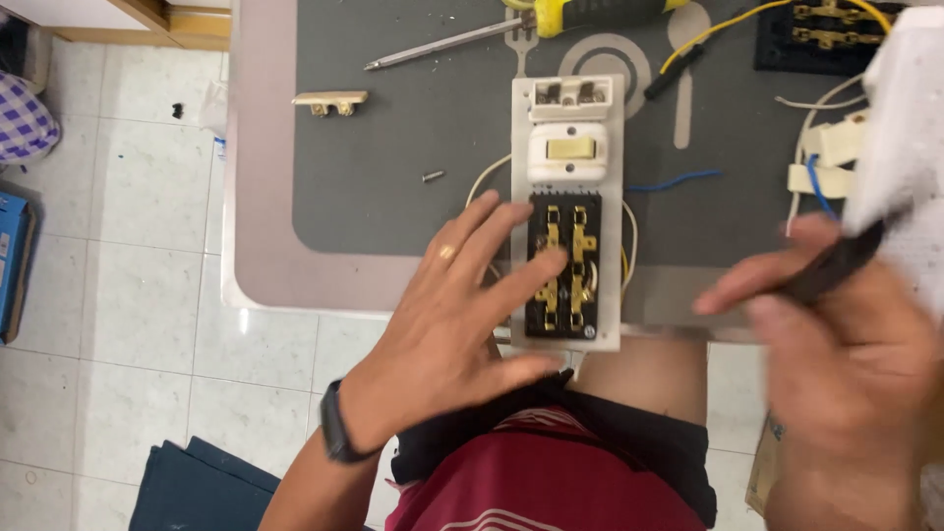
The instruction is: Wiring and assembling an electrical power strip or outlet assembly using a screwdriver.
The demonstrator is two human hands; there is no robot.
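A long white electrical panel [612, 211] lies on the table, carrying a cream switch [568, 149] and a black socket block with brass contacts [563, 267]. My left hand [447, 320], a ring on one finger and a dark watch at the wrist, rests spread on the panel's left edge, its fingertips touching the black block. My right hand [851, 354] is blurred at the right, close to the camera, pinching a thin black tool or strip [836, 264] that points up and to the right.
A yellow-handled screwdriver [462, 37] lies at the table's far edge. A small brass-and-cream bracket [329, 100] and a loose screw [432, 177] sit left of the panel. Yellow, white and blue wires and another black terminal block [826, 34] lie at the right. Tiled floor lies to the left.
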